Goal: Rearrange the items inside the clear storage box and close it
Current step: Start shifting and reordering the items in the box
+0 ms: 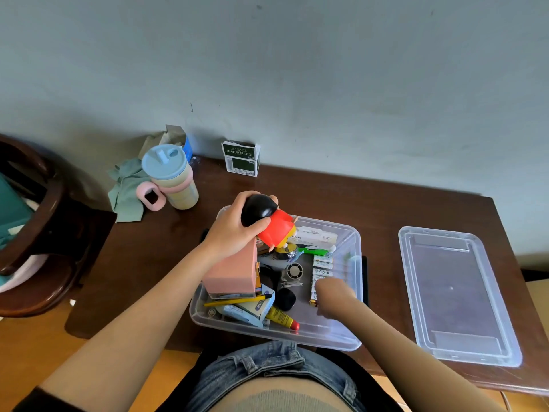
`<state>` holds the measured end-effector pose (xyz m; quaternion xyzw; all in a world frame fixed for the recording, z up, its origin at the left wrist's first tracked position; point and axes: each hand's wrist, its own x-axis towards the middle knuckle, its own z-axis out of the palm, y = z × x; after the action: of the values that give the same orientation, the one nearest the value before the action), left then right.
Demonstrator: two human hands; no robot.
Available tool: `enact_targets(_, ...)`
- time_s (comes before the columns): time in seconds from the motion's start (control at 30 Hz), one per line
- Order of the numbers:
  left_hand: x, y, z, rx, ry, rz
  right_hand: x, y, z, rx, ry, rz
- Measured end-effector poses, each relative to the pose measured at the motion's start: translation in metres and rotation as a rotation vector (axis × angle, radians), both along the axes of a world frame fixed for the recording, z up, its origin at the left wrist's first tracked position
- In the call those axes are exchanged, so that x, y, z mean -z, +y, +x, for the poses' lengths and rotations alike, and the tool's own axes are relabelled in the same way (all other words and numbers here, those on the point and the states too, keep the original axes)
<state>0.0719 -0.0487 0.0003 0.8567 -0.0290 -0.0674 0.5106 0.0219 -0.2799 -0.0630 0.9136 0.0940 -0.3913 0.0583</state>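
With the left hand (234, 230) clamped round the figurine's (269, 223) black head, lower it gently into the clear storage box (353, 233), while the right hand's (334, 295) finger state is unclear.

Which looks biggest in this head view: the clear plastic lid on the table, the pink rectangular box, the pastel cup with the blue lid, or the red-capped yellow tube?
1. Clear plastic lid
2. Pink rectangular box and pastel cup with blue lid: similar; the cup is farther away, so unsure.
3. Red-capped yellow tube
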Motion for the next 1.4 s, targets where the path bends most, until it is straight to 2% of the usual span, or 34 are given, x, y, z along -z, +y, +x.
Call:
enact_targets(0.17,0.0,0.0,-0.001,-0.005,-0.009,-0.014,0.022,0.008,-0.017,-0.113,0.074,-0.098)
enact_targets(0.33,0.001,0.0,-0.001,-0.004,-0.005,-0.008,0.021,0.009,-0.009,-0.074,-0.008,-0.089)
enact_targets(0.53,0.0,0.0,-0.001,-0.004,-0.01,-0.005,0.015,0.011,-0.008,-0.057,0.004,-0.059)
enact_targets(0.63,0.001,0.0,-0.001,-0.01,-0.01,-0.003,0.012,0.017,-0.009,-0.04,0.029,0.077)
enact_targets(0.77,0.002,0.0,0.0,-0.006,-0.003,0.0,0.013,0.032,-0.018,0.023,0.102,0.403)
enact_targets(0.83,0.002,0.0,-0.001,-0.006,-0.001,0.002,0.014,0.041,-0.022,0.021,0.131,0.471)
enact_targets(0.97,0.001,0.0,0.0,-0.007,-0.004,-0.012,0.02,0.057,-0.023,-0.027,0.22,0.393)
enact_targets(1.13,0.002,0.0,0.0,-0.009,-0.007,-0.01,0.017,0.064,-0.026,0.037,0.338,0.399)
enact_targets(1.23,0.003,0.0,0.0,-0.006,-0.007,-0.005,0.012,0.069,-0.026,0.006,0.351,0.386)
enact_targets(1.4,0.003,0.0,-0.001,-0.008,-0.004,-0.008,0.006,0.065,-0.019,-0.094,0.316,0.229)
